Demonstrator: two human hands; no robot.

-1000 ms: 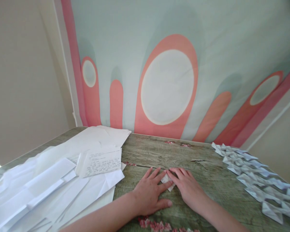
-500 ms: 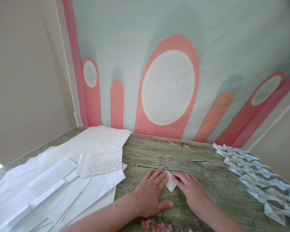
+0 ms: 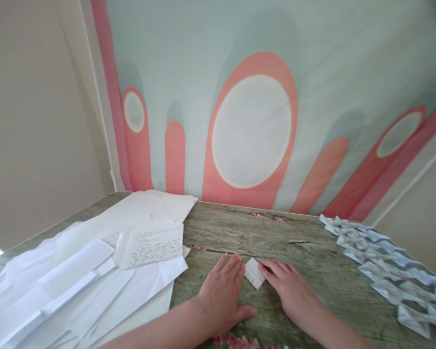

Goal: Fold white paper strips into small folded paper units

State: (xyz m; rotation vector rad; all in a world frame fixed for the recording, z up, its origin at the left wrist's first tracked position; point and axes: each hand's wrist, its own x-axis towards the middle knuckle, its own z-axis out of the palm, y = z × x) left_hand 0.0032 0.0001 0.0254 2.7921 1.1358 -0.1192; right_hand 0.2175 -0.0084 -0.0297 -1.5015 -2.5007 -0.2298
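A small folded white paper piece (image 3: 254, 273) lies flat on the wood-patterned table (image 3: 240, 232), between my two hands. My left hand (image 3: 223, 294) rests palm down just left of it, fingers stretched out and together, fingertips beside its left edge. My right hand (image 3: 288, 286) lies flat on the other side, fingers extended, their tips touching the paper's right edge. Neither hand grips anything.
A loose heap of white sheets (image 3: 76, 276), one with handwriting (image 3: 153, 246), covers the table's left side. Several small folded paper pieces (image 3: 381, 271) lie in rows along the right edge. A pink and pale green wall hanging (image 3: 254, 121) rises behind the table.
My left hand has slid off the folded paper to its left, uncovering it. My right hand has drawn back slightly to the right. The paper now shows fully between them.
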